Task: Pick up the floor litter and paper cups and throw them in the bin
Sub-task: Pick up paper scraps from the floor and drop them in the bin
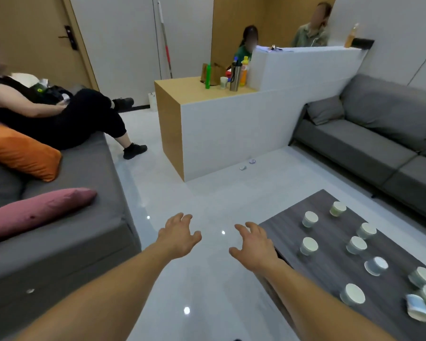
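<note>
Left hand (pixel 180 236) is out in front, palm down, fingers spread and loosely bent, holding nothing as it hangs over the glossy pale tiled floor (pixel 207 193). Right hand (pixel 252 246) is alongside, just as spread and just as empty, its fingertips at the near-left corner of the dark wood-grain coffee-table surface (pixel 330 267); whether they touch it cannot be told.

And look at that surface: about ten pale paper cups are scattered across it, all apart from the hands. A far pale-green paper cup (pixel 338 209) stands at the top and a near-left white paper cup (pixel 308 245) stands closest to the right hand. A tipped pale-blue paper cup (pixel 376 265) leans over in the middle, and a blue-patterned paper cup (pixel 418 311) lies on its side at the near-right edge.

Further off, two small crumpled scraps of litter (pixel 243 167) lie on the floor, just beside the foot of the white-fronted, wood-topped reception surface (pixel 231 134). That one carries a green bottle (pixel 207 76), a steel flask (pixel 235 77), an orange bottle (pixel 244 71) and another small cup.

To the left, a grey sofa (pixel 84 217) holds a pink cushion (pixel 40 210), an orange cushion (pixel 22 153) and a seated person in black (pixel 59 119). A second grey sofa (pixel 379 134) runs along the right wall.
</note>
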The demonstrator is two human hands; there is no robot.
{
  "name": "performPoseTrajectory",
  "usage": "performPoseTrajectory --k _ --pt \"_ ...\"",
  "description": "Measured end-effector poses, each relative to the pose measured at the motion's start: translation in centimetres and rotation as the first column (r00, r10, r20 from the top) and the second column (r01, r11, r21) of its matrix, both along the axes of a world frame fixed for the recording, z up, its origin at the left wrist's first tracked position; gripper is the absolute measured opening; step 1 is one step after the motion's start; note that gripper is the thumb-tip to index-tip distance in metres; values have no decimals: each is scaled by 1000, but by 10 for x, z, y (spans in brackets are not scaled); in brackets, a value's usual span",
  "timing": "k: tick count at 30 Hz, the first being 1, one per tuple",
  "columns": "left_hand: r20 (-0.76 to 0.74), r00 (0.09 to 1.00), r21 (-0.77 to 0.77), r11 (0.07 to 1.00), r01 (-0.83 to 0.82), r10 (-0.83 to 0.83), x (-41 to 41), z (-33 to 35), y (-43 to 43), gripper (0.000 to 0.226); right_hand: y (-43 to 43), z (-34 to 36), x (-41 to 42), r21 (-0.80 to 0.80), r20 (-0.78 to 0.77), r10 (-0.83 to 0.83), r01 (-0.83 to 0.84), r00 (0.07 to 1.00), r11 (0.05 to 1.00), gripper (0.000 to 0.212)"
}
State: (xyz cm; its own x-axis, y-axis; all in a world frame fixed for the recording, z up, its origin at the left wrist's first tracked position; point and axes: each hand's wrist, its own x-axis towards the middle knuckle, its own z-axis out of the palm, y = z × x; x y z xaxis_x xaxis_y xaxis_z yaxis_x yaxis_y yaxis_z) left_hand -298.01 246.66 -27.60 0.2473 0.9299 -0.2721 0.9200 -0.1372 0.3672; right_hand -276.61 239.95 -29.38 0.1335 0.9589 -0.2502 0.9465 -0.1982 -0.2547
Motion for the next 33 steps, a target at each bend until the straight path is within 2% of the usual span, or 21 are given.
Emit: performPoseTrajectory --k 5,14,18,31,33 --pt "-15 998 18 998 60 -60 57 -2 111 68 106 -14 50 -3 -26 -30 30 999 1000 74" --pt "-46 998 32 998 49 -48 139 21 293 67 290 7 147 22 -36 -58 59 998 998 73" --pt "-76 991 12 994 108 -107 177 18 366 67 352 5 187 11 -43 -109 110 993 994 73" --pt "-11 938 6 938 345 -345 343 -3 641 68 556 -4 326 -11 -8 -380 380 925 925 72" --pt "-4 931 -21 931 365 -366 370 -5 670 67 576 -5 344 -55 -11 -401 400 916 915 72"
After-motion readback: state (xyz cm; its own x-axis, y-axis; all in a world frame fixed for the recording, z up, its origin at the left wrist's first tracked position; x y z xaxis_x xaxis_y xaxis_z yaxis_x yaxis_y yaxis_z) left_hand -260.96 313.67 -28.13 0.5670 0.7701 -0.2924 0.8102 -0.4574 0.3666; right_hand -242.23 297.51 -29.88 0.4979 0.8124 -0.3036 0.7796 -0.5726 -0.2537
